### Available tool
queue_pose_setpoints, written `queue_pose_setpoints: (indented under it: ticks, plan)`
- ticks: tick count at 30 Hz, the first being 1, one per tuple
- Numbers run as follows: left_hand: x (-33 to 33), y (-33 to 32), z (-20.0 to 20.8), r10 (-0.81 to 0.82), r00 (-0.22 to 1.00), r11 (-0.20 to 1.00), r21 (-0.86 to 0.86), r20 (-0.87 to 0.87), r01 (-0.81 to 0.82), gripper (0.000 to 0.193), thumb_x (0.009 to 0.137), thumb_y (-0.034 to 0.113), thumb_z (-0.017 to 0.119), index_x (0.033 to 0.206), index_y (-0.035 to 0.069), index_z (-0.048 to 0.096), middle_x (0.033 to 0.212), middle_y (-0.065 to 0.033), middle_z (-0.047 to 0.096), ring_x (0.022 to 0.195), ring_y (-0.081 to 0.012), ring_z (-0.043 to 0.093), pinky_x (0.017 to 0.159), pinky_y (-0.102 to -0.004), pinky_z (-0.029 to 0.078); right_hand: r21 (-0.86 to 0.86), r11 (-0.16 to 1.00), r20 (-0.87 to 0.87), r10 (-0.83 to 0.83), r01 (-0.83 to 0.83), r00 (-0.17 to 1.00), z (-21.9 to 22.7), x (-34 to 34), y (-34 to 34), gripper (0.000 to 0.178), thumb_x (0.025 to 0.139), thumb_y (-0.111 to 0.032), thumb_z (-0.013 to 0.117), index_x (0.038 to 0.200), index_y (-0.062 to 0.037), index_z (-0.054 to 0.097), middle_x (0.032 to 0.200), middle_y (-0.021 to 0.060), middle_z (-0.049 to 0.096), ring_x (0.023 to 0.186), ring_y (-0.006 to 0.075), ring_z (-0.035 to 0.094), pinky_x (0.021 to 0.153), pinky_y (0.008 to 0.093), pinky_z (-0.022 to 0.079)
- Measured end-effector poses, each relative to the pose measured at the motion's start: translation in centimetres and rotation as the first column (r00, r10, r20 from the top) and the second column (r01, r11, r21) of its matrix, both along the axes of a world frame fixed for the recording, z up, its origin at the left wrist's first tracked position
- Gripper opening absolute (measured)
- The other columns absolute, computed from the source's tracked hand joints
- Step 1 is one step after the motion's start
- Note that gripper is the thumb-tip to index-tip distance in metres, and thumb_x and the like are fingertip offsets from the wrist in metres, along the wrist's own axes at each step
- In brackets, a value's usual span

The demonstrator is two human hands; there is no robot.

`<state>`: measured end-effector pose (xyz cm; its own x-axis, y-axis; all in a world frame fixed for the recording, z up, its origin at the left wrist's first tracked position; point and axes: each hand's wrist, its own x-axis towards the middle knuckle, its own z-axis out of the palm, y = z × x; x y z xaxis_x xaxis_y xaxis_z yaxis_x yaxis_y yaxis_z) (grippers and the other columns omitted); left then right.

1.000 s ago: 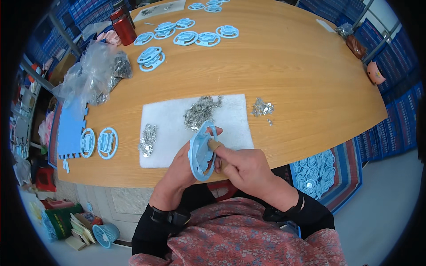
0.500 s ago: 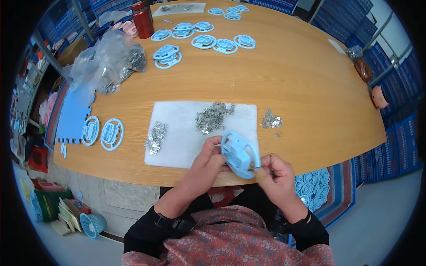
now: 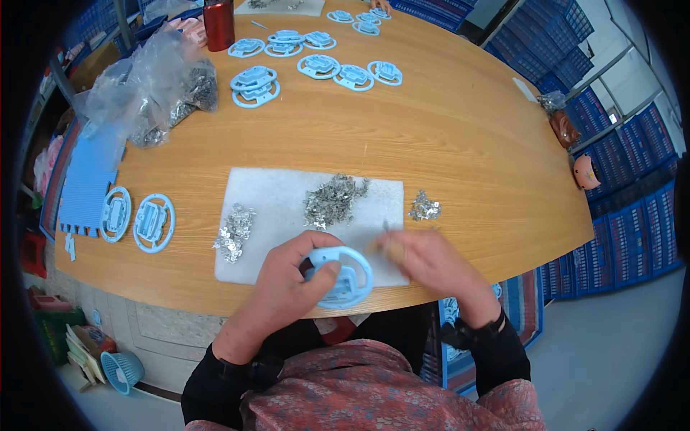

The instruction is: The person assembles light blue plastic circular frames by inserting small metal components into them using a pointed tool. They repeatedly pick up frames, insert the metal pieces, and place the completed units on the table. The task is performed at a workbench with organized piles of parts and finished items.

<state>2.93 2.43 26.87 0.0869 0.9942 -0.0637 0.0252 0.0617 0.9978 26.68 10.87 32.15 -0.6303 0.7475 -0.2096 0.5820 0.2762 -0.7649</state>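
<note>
My left hand (image 3: 291, 279) grips a light blue plastic toy steering wheel (image 3: 361, 271) at the near edge of a white foam mat (image 3: 277, 190), thumb pressed on the front of its rim. Just right of the wheel and apart from it, my right hand (image 3: 438, 262) is blurred, its fingers drawn together. A thin grey tip (image 3: 386, 225) shows by those fingers; what it belongs to is unclear. On the mat lie a large heap of small metal pieces (image 3: 332, 201) and a smaller silver heap (image 3: 233, 233). Another little metal pile (image 3: 425, 206) sits right of the mat.
Two blue wheels (image 3: 154, 223) lie at left beside a blue foam tile (image 3: 86, 194). Bags of metal parts (image 3: 194, 93), a red flask (image 3: 218, 25) and several more wheels (image 3: 352, 77) stand farther back. Another person's hand (image 3: 381, 6) shows at the far edge.
My right hand has come off the wheel and moved up over the mat's right side. My left hand has turned the wheel and lowered it leftward. The whole view has shifted slightly.
</note>
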Motion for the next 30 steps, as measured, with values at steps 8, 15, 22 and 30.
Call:
queue_pose_setpoints:
  ticks: [8, 15, 22, 30]
  plan:
    - [-0.1, 0.9, -1.5, 0.093, 0.993, 0.991, -0.100, 0.079, -0.084, 0.023, 0.097, 0.011, 0.067, 0.115, -0.001, 0.064, 0.093, -0.0041, 0.069, 0.082, -0.0063, 0.063, 0.073, -0.0259, 0.053, 0.525, 0.849, 0.161, -0.031, -0.059, 0.986, -5.2, -1.8, 10.0, 0.025, 0.088, -0.013, 0.068, 0.112, -0.0068, 0.072, 0.102, 0.0152, 0.067, 0.096, 0.0367, 0.065, 0.081, 0.0442, 0.053]
    - [-0.3, 0.5, -1.9, 0.126, 0.992, 0.989, -0.082, 0.016, -0.124, 0.023, 0.095, 0.012, 0.069, 0.113, -0.001, 0.066, 0.090, -0.0048, 0.070, 0.078, -0.0066, 0.063, 0.070, -0.0259, 0.054, 0.302, 0.950, 0.167, -0.133, 0.077, 0.977, -3.6, -1.9, 6.9, 0.021, 0.088, -0.011, 0.068, 0.107, -0.0046, 0.072, 0.097, 0.0147, 0.070, 0.090, 0.0354, 0.067, 0.080, 0.0429, 0.053]
    - [0.0, 0.7, -2.1, 0.130, 0.991, 0.990, -0.053, 0.034, -0.128, 0.026, 0.094, 0.013, 0.069, 0.116, -0.002, 0.066, 0.091, -0.0062, 0.071, 0.079, -0.0074, 0.064, 0.071, -0.0257, 0.054, 0.435, 0.899, 0.092, -0.099, 0.049, 0.991, -5.0, -1.6, 8.3, 0.021, 0.089, -0.008, 0.066, 0.109, -0.0035, 0.071, 0.091, 0.0171, 0.067, 0.083, 0.0334, 0.065, 0.076, 0.0408, 0.052]
    - [0.1, 0.8, -1.9, 0.129, 0.991, 0.989, -0.081, 0.022, -0.127, 0.026, 0.095, 0.014, 0.068, 0.116, -0.002, 0.067, 0.093, -0.0068, 0.072, 0.081, -0.0072, 0.065, 0.071, -0.0259, 0.054, 0.274, 0.952, 0.170, -0.191, 0.140, 0.967, -4.5, -1.3, 7.6, 0.016, 0.090, -0.014, 0.071, 0.101, -0.0016, 0.071, 0.081, 0.0137, 0.066, 0.074, 0.0256, 0.061, 0.070, 0.0372, 0.051]
